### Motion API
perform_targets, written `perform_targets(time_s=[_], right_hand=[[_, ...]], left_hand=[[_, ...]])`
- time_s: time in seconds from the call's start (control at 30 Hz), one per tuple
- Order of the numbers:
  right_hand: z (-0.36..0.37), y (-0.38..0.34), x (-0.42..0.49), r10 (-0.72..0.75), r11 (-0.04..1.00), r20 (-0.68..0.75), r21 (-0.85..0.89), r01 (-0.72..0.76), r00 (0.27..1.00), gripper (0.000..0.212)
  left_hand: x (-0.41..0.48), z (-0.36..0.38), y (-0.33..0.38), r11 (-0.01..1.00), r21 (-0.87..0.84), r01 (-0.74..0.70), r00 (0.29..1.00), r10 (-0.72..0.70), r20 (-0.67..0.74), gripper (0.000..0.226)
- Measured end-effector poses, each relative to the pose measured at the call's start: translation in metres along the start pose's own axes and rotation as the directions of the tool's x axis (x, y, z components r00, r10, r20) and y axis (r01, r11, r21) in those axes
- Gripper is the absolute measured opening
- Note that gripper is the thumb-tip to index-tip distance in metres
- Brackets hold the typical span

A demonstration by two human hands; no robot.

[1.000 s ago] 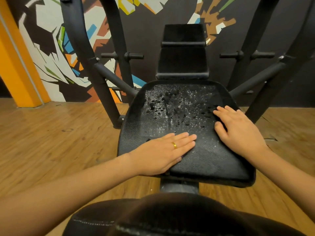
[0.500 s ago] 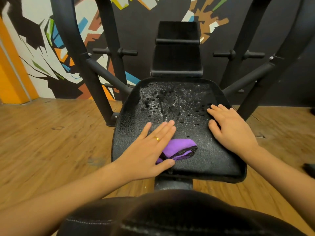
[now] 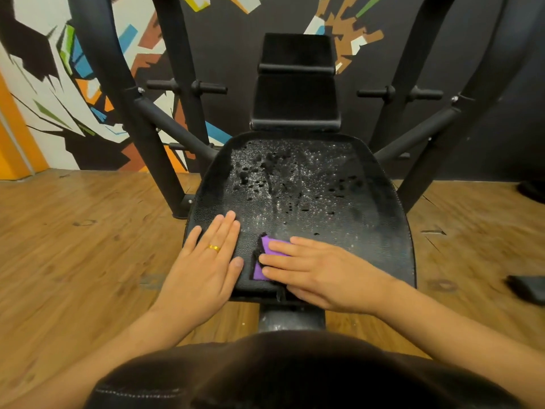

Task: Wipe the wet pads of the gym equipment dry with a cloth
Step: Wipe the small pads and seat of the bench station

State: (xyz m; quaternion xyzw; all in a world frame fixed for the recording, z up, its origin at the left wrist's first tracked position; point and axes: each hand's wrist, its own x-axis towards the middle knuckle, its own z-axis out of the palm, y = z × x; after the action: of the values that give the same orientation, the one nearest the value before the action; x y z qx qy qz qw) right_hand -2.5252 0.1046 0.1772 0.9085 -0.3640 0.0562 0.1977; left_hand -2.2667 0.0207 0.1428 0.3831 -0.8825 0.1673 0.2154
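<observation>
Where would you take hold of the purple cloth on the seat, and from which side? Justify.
Probably its exposed left edge, from above: the purple cloth lies flat on the seat pad, the right hand covering its right part with straight fingers, so only that edge is free.

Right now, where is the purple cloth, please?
Head view: the cloth lies at the near edge of the seat pad, under the right hand, beside the left hand.
</observation>
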Motion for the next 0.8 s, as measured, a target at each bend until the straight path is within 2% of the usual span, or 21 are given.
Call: perform_targets(time_s=[0.13, 0.23, 0.33, 0.43, 0.53, 0.7, 0.8], right_hand=[[-0.008, 0.007, -0.015, 0.054, 0.989, 0.005, 0.141, -0.054, 0.999, 0.048], [-0.019, 0.009, -0.043, 0.185, 0.954, -0.033, 0.247, -0.172, 0.982, 0.044], [-0.023, 0.009, -0.052, 0.196, 0.961, 0.006, 0.2, -0.193, 0.981, 0.046], [-0.019, 0.003, -0.022, 0.126, 0.985, 0.061, 0.113, -0.133, 0.99, 0.055], [-0.007, -0.005, 0.008, 0.08, 0.994, 0.056, 0.071, -0.084, 0.995, 0.058], [-0.014, 0.003, -0.015, 0.096, 0.983, 0.069, 0.149, -0.106, 0.993, 0.051], [-0.027, 0.014, -0.054, 0.167, 0.969, 0.071, 0.171, -0.177, 0.983, 0.049]], left_hand=[[0.001, 0.003, 0.001, 1.0, 0.015, 0.008, 1.0, -0.008, -0.014, 0.063], [0.001, 0.001, 0.002, 1.0, 0.012, 0.014, 1.0, -0.014, -0.023, 0.063], [0.002, 0.001, 0.006, 1.0, 0.011, 0.023, 0.999, -0.023, -0.039, 0.062], [0.001, 0.003, 0.008, 0.999, -0.001, 0.037, 0.997, -0.037, -0.065, 0.061], [0.001, 0.003, 0.006, 1.0, 0.007, 0.028, 0.998, -0.028, -0.06, 0.061], [0.002, 0.002, 0.005, 0.999, 0.015, 0.031, 0.998, -0.031, -0.054, 0.062], [0.001, 0.002, 0.004, 1.0, 0.015, 0.024, 0.999, -0.024, -0.041, 0.061]])
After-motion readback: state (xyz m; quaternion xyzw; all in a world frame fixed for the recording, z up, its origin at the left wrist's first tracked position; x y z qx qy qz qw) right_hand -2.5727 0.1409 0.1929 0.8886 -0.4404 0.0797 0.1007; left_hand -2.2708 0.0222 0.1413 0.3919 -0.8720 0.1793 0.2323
